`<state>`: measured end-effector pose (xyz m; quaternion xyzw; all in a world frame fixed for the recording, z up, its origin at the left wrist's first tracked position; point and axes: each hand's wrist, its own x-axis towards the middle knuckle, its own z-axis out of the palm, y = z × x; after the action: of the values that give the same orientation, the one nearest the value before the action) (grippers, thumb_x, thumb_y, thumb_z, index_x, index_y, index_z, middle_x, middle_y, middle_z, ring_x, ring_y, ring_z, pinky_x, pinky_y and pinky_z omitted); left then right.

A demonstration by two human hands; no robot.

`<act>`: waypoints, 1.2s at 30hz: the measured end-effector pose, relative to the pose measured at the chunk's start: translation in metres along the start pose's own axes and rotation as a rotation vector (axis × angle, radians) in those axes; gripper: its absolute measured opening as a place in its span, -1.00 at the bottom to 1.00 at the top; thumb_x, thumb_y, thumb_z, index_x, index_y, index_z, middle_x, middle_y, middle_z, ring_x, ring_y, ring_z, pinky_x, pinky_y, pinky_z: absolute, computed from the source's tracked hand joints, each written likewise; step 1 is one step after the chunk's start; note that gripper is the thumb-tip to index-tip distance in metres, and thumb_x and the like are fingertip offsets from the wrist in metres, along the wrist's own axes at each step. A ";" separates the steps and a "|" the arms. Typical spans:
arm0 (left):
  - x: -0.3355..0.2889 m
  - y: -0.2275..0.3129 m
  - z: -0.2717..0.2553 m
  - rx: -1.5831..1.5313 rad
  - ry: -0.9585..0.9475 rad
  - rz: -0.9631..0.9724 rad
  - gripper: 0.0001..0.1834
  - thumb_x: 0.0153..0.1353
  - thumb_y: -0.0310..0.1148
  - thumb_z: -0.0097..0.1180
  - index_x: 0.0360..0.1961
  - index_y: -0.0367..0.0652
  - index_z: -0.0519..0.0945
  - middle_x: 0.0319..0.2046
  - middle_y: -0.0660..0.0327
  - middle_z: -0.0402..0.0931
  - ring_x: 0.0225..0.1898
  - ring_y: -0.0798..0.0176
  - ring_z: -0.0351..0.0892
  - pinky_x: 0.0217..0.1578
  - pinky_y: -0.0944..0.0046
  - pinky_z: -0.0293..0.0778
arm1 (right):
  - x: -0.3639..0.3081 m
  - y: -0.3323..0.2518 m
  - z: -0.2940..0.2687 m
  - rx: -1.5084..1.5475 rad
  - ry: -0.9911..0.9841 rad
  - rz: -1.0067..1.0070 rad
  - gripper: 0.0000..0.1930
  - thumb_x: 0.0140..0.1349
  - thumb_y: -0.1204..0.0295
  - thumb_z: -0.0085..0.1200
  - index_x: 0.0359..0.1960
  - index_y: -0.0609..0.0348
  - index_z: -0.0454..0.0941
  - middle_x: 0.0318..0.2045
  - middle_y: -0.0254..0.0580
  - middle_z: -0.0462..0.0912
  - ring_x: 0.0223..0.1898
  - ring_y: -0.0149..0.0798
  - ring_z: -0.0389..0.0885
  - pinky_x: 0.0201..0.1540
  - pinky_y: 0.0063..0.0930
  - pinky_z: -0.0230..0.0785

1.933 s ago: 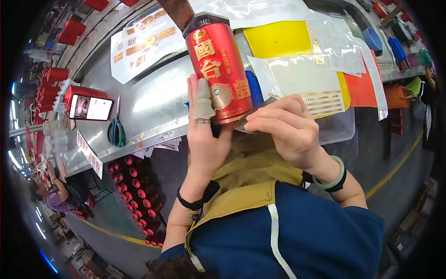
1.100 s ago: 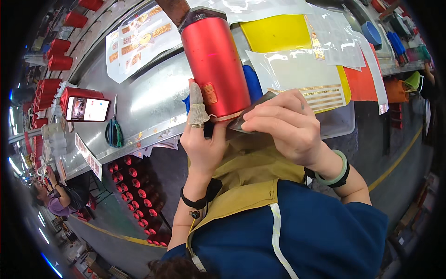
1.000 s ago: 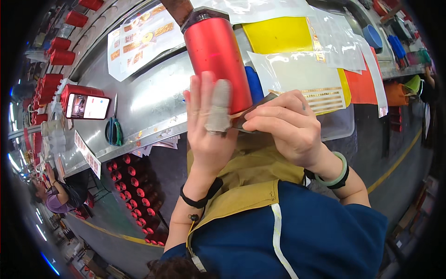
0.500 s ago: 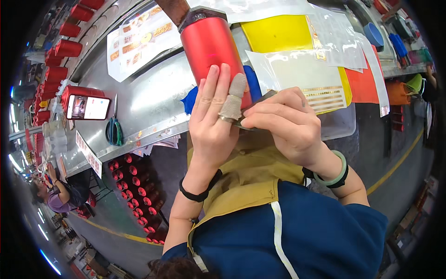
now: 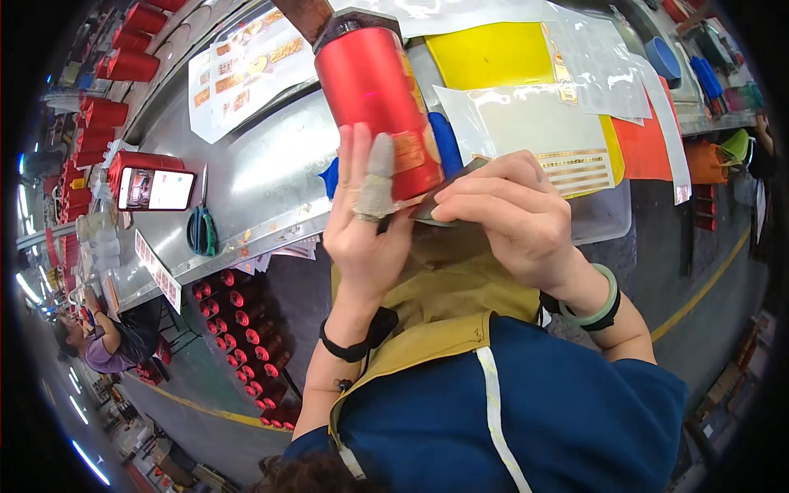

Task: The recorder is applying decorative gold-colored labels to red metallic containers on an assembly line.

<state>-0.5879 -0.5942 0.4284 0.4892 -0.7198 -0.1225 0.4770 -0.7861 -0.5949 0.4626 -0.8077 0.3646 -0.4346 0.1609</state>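
A red metallic canister [image 5: 362, 82] lies slanted on a dark fixture [image 5: 357, 18], its lower end toward me. A gold decal [image 5: 408, 150] shows along its right side. My left hand [image 5: 362, 234] is open, fingers stretched out against the canister's left side near the lower end; grey wrapping covers one finger. Close to that end, my right hand [image 5: 522, 209] pinches a thin dark flat piece [image 5: 427, 214], whose exact kind I cannot make out. Blue cloth-like material [image 5: 444, 144] shows on both sides of the canister.
Green-handled scissors [image 5: 200, 230] and a lit phone [image 5: 156, 190] lie on the metal bench at left. Decal sheets [image 5: 255, 70] lie behind them. To the right are clear sheets [image 5: 526, 123] over a yellow sheet [image 5: 493, 57] and an orange-red sheet [image 5: 645, 148]. Red canisters [image 5: 99, 115] line the far left.
My left hand has slid left across the canister, and more of the gold decal now shows. The right hand keeps its pinch, nearly in place.
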 end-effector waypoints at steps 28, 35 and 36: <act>-0.016 -0.015 -0.005 -0.072 0.007 -0.118 -0.12 0.04 -0.55 0.50 0.42 -0.33 0.41 0.43 -0.25 0.32 0.34 -0.19 0.51 0.21 0.09 0.57 | 0.005 -0.006 -0.013 0.023 -0.149 0.051 -0.74 0.05 0.62 0.16 -0.21 0.12 0.75 -0.26 -0.31 0.76 -0.26 -0.20 0.63 -0.11 -0.29 0.40; -0.013 -0.018 -0.006 -0.069 0.016 -0.110 -0.09 -0.02 -0.54 0.54 0.41 -0.31 0.43 0.41 -0.21 0.36 0.39 -0.19 0.45 0.29 0.04 0.49 | 0.019 0.007 0.002 -0.115 -0.009 -0.106 -0.74 -0.01 0.59 0.21 -0.23 0.11 0.73 -0.26 -0.30 0.75 -0.26 -0.21 0.62 -0.09 -0.29 0.40; -0.015 -0.018 -0.006 -0.079 0.018 -0.127 -0.10 -0.02 -0.54 0.54 0.41 -0.31 0.44 0.41 -0.20 0.37 0.39 -0.19 0.44 0.30 0.04 0.48 | 0.019 0.004 0.000 -0.109 -0.014 -0.113 -0.74 -0.01 0.59 0.21 -0.23 0.11 0.73 -0.26 -0.30 0.75 -0.26 -0.21 0.62 -0.09 -0.29 0.40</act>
<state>-0.5715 -0.5891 0.4118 0.5159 -0.6775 -0.1763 0.4936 -0.7813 -0.6116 0.4720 -0.8375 0.3404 -0.4169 0.0942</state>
